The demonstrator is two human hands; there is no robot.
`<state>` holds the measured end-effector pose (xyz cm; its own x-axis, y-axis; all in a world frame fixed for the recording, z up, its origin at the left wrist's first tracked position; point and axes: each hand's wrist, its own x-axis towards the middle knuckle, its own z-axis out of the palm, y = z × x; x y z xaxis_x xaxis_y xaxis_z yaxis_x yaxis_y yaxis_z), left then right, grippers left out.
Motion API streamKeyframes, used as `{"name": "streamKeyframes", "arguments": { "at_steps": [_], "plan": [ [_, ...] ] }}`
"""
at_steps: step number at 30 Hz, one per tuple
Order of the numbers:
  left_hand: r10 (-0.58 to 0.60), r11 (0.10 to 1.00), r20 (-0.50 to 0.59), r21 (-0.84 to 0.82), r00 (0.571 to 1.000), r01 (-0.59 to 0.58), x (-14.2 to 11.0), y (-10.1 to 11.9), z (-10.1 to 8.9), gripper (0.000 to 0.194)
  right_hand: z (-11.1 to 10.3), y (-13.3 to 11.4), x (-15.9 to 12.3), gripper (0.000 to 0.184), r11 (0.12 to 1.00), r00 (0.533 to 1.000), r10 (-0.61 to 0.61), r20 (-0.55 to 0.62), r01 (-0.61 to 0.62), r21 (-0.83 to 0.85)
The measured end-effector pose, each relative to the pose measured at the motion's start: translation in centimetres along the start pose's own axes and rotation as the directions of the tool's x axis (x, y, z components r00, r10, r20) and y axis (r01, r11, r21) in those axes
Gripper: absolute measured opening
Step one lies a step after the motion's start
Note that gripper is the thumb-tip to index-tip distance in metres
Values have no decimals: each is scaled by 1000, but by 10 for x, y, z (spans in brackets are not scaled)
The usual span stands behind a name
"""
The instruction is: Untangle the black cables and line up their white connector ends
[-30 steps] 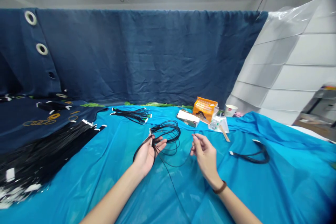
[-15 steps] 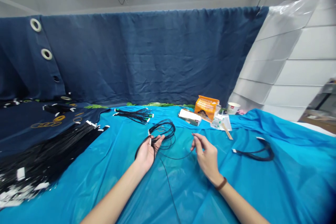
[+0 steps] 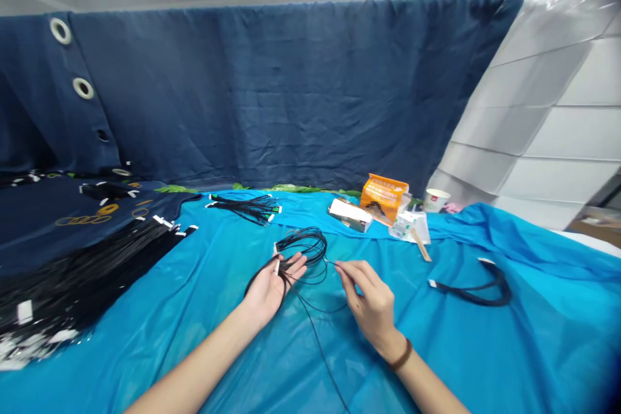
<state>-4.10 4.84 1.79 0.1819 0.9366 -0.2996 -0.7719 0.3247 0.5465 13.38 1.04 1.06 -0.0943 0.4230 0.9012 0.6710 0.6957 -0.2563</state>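
A looped bundle of thin black cables (image 3: 310,239) lies across the upturned palm of my left hand (image 3: 264,291), with my thumb and fingers curled loosely around it. White connectors or tags (image 3: 276,265) stick out by the thumb. To its right, my right hand (image 3: 371,301) pinches the end of one black cable between thumb and fingertips, just beside the loops; a small light tip points toward the bundle. A single loose cable (image 3: 317,336) trails down from the bundle over the blue sheet (image 3: 233,362).
Many black cables with white ends (image 3: 97,265) lie at left. Behind are a smaller cable bundle (image 3: 247,207), a small box (image 3: 350,213), an orange package (image 3: 384,197), a clear bag (image 3: 410,226) and a paper cup (image 3: 435,199). A tied cable bundle (image 3: 485,294) rests at right.
My right hand has moved left and slightly down, bringing the pinched cable end close to the loops. My left hand still holds the bundle in nearly the same place.
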Motion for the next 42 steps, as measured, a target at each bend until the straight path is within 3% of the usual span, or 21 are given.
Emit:
{"name": "streamKeyframes", "arguments": {
  "at_steps": [4,14,16,18,20,23,25,27,29,34,37,39,42],
  "plan": [
    [-17,1000,8,16,1000,17,0,-2,-1,8,-2,1,0,20,997,999,-43,3,43,-62],
    [14,1000,9,-9,1000,-14,-7,2,7,11,-10,0,6,25,984,986,-80,-145,55,-171],
    [15,1000,21,-3,1000,-15,-7,2,7,13,-10,-2,5,23,990,988,-53,-147,33,-134],
    [9,1000,62,4,998,-9,-7,0,6,14,-8,-4,3,17,993,983,74,-167,-88,-78],
    [0,1000,121,8,993,-1,-8,-1,4,14,-6,-4,4,13,947,933,317,-168,-320,11],
    [-12,1000,201,13,980,9,-9,-2,4,13,-2,-1,8,18,728,759,651,-4,-623,285],
    [-26,999,234,29,972,20,-11,-3,4,13,2,0,11,24,473,647,734,207,-706,528],
    [-44,998,250,51,967,32,-13,-3,6,13,7,0,12,29,225,571,734,368,-716,661],
    [-50,998,252,58,966,37,-15,-3,8,13,12,-2,11,33,101,530,727,437,-712,695],
    [-38,999,241,43,970,29,-15,-5,8,15,18,-8,7,38,30,480,753,451,-709,705],
    [-28,997,206,70,978,13,-11,-7,4,15,18,-9,6,36,48,430,793,431,-749,660],
    [-36,995,192,102,981,16,-10,-8,2,12,18,-10,6,34,118,440,813,382,-766,632],
    [-109,986,204,149,973,79,-11,-8,1,7,17,-11,6,34,177,501,785,364,-745,643]
  ]
}}
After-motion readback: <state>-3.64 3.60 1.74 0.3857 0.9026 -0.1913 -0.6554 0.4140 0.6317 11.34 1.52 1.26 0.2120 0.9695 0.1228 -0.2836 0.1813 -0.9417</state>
